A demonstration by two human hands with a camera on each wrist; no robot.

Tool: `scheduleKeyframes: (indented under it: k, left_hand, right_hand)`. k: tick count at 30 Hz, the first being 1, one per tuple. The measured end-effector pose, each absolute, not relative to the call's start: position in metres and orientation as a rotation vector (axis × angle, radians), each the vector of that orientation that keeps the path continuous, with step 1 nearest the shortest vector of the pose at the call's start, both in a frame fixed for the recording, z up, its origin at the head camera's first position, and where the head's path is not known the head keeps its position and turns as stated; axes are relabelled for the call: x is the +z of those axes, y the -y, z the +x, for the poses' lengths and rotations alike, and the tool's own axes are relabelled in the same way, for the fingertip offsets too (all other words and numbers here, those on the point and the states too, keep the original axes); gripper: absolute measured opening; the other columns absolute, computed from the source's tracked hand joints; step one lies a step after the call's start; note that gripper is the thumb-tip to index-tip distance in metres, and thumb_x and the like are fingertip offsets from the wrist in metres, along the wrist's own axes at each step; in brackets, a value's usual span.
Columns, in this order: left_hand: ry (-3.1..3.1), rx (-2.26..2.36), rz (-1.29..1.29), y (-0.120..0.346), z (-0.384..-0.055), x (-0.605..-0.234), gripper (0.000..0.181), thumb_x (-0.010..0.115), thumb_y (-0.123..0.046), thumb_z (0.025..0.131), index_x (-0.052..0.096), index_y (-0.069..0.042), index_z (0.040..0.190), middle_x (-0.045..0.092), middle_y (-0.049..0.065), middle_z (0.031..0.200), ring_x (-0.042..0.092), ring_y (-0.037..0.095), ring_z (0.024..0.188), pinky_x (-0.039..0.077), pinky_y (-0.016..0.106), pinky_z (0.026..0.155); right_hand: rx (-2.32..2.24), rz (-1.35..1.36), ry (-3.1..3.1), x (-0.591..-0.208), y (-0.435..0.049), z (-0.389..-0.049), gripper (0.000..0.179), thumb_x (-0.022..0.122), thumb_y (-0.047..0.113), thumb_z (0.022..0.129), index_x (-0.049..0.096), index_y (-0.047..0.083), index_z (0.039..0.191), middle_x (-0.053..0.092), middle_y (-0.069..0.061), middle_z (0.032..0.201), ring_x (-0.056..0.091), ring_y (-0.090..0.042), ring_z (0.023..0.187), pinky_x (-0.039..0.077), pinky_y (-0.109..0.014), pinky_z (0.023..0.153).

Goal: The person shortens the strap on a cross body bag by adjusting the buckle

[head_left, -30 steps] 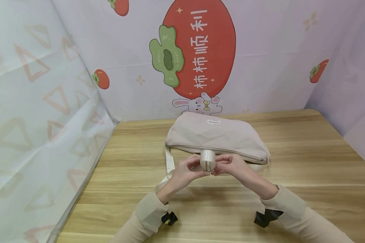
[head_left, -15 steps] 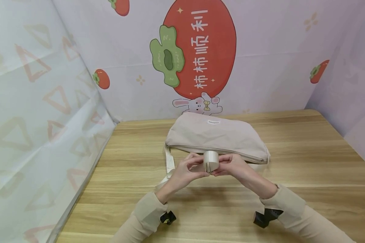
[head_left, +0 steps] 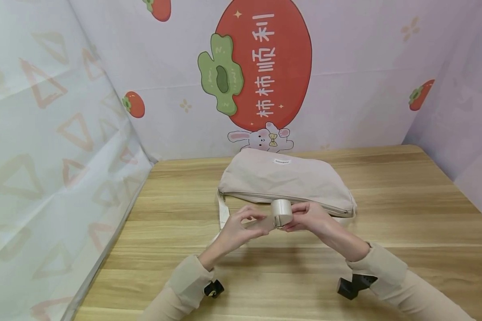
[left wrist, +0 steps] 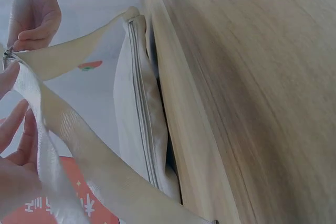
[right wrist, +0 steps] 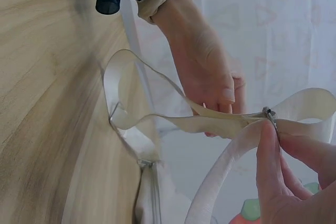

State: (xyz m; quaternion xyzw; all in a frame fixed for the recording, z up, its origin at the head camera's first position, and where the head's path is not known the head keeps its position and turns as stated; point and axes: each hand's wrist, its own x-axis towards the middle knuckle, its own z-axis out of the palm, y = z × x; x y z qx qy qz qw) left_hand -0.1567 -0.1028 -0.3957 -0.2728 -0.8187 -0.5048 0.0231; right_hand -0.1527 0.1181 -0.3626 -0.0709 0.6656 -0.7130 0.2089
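Observation:
A beige shoulder bag (head_left: 285, 176) lies on the table, its zipper edge towards me. Its webbing strap (head_left: 281, 209) is lifted in front, forming a small upright loop between both hands. With thumb and fingers my right hand (head_left: 309, 218) pinches the metal strap slider (right wrist: 269, 114) at the base of that loop. My left hand (head_left: 238, 227) holds the strap a little to the left, thumb on one side and fingers on the other; the strap partly hides those fingertips in the right wrist view. More strap hangs in a bend near the bag's zipper (left wrist: 139, 103).
The wooden table (head_left: 176, 276) extends on both sides of the bag. Behind it hangs a printed cloth backdrop (head_left: 345, 111), and a white cloth (head_left: 44, 178) borders the left side. Dark wrist cameras (head_left: 349, 287) sit under both cuffs.
The left hand has moved left, away from the slider and the loop. The right hand and the loop have shifted slightly right. The bag has stayed in place.

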Motion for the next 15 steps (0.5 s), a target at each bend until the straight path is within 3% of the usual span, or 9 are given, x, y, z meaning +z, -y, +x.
scheduleKeyframes:
  k: [8, 15]
  left_hand:
    - [2.654, -1.709, -0.741, 0.109, -0.159, -0.398, 0.015, 0.068, -0.015, 0.078, 0.066, -0.007, 0.090, 0.061, 0.000, 0.086, 0.052, 0.011, 0.078, 0.044, 0.024, 0.069]
    - [2.731, -1.754, -0.611, 0.114, -0.153, -0.383, 0.010, 0.064, -0.009, 0.080, 0.067, -0.001, 0.086, 0.062, 0.004, 0.080, 0.048, 0.011, 0.068, 0.039, 0.017, 0.058]
  right_hand:
    - [-1.993, -0.197, -1.825, -0.363, -0.119, -0.152, 0.031, 0.053, -0.003, 0.082, 0.048, -0.022, 0.107, 0.066, -0.008, 0.078, 0.063, -0.014, 0.064, 0.053, -0.031, 0.068]
    - [-1.988, -0.207, -1.816, -0.364, -0.122, -0.152, 0.028, 0.053, -0.003, 0.083, 0.049, -0.020, 0.105, 0.066, -0.009, 0.080, 0.063, -0.015, 0.067, 0.052, -0.031, 0.069]
